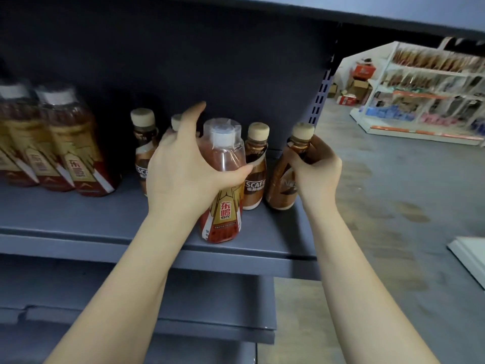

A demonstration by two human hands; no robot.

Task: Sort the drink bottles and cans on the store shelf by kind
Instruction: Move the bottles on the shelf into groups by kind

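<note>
Nearest me, at six o'clock, I am wrapping my left hand (181,174) around the clear plastic red-and-gold-labelled energy drink bottle (223,185) at the grey metal shelf (78,214) front, probably to carry it toward its matching bottles (55,143) at nine o'clock. I am closing my right hand (315,166) on a brown beige-capped coffee bottle (284,174) at three o'clock, beside its kind (254,164).

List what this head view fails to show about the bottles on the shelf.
- Coffee bottle behind the left hand: only its cap shows.
- Leftmost red bottle: cut by the frame edge, blurred.
- Tilted coffee bottle label: partly hidden by the right hand.
</note>
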